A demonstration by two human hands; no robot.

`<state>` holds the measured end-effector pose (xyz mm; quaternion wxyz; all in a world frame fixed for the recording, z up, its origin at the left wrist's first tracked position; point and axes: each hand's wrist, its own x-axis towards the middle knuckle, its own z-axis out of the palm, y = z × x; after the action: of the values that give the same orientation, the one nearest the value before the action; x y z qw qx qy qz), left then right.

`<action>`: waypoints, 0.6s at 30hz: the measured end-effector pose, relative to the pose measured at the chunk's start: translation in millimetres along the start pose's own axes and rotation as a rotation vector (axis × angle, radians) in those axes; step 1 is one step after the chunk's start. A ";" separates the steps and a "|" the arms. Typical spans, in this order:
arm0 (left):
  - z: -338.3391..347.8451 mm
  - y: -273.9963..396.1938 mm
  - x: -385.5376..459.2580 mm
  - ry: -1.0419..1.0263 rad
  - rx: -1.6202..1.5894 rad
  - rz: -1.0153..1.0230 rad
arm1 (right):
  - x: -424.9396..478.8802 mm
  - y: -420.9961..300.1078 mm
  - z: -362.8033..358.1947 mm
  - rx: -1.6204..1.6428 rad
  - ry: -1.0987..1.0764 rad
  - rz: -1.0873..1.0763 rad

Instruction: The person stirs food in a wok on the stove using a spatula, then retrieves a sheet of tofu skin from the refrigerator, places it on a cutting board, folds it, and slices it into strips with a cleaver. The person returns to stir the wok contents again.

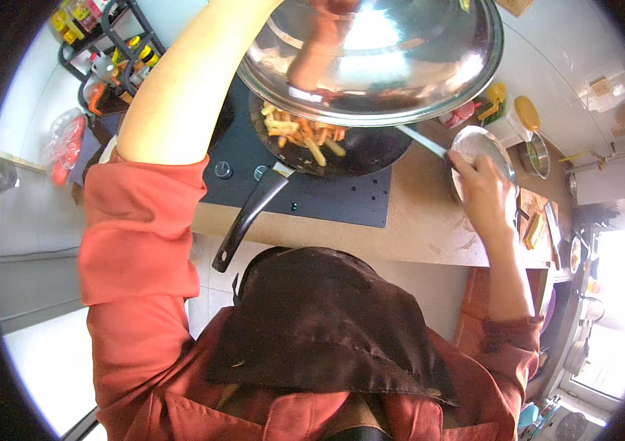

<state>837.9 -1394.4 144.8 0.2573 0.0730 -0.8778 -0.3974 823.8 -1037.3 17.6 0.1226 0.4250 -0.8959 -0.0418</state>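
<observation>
A shiny domed metal lid (378, 60) is held raised over the far side of a dark wok (367, 151). My left forearm reaches up towards it, but my left hand is beyond the top edge, out of view. Fried strips of food (301, 129) lie in the wok, whose black handle (249, 220) points towards me. On the right, my right hand (480, 184) is closed around the handle of a metal utensil (423, 140); the utensil's far end is hidden behind the lid. Under that hand, partly covered by it, is a round metal lid or plate (480, 144).
The wok stands on a black glass cooktop (334, 201) set in a brown counter (428, 237). A wire rack of bottles (119, 49) is at upper left. A cutting board (533, 220) with a knife (553, 231), a white container (503, 124) and a metal bowl (536, 154) are at right.
</observation>
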 end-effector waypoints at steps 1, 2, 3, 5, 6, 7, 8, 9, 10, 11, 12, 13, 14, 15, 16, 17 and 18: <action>-2.5 1.7 -2.5 0.018 0.008 -0.001 | 0.1 6.2 -5.0 0.050 0.102 -0.048; -6.1 4.7 -5.6 0.036 0.017 -0.001 | 4.7 4.4 -14.1 0.085 0.117 -0.059; -7.3 8.1 -7.4 0.047 0.018 0.005 | 5.9 1.2 -22.2 0.113 0.131 -0.059; -10.4 2.3 -3.3 0.061 0.032 -0.014 | 24.4 -12.8 -12.5 0.043 0.181 -0.219; -11.1 2.2 0.1 0.065 0.036 -0.016 | 37.4 -21.6 -6.8 0.004 0.208 -0.290; -12.0 2.4 -1.3 0.073 0.043 -0.027 | 52.6 -34.6 1.6 0.017 0.250 -0.382; -9.4 5.5 -1.7 0.073 0.037 -0.029 | 63.7 -47.7 4.3 -0.100 0.159 -0.425; -6.0 9.3 -1.7 0.073 0.031 -0.028 | 73.2 -49.0 14.8 -0.054 0.263 -0.492; -2.6 11.8 0.0 0.059 0.023 -0.017 | 81.5 -48.7 30.2 -0.011 0.367 -0.554; -0.7 12.9 2.5 0.045 0.017 -0.006 | 88.2 -47.9 41.8 0.034 0.474 -0.616; -0.1 12.2 2.3 0.034 0.015 -0.003 | 93.0 -41.2 50.2 -0.041 0.422 -0.574; -2.1 11.9 -1.1 0.036 0.033 -0.021 | 96.4 -31.6 54.5 -0.114 0.369 -0.541; -3.3 13.6 -5.0 0.036 0.048 -0.035 | 93.9 -20.6 53.5 -0.055 0.412 -0.580; -6.4 13.6 -7.6 0.043 0.061 -0.050 | 89.3 -12.8 46.1 -0.029 0.311 -0.512; -7.5 9.4 -9.2 0.054 0.043 -0.054 | 80.3 -7.5 37.1 -0.003 0.210 -0.446; -6.9 3.9 -10.0 0.065 0.024 -0.058 | 72.8 -6.0 29.3 0.021 0.109 -0.378; -6.7 1.3 -8.8 0.073 0.011 -0.056 | 67.5 -6.6 22.9 0.108 0.038 -0.292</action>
<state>849.0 -1395.0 146.0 0.2773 0.1135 -0.8676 -0.3969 781.8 -1094.3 6.7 0.1090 0.5574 -0.8230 -0.0032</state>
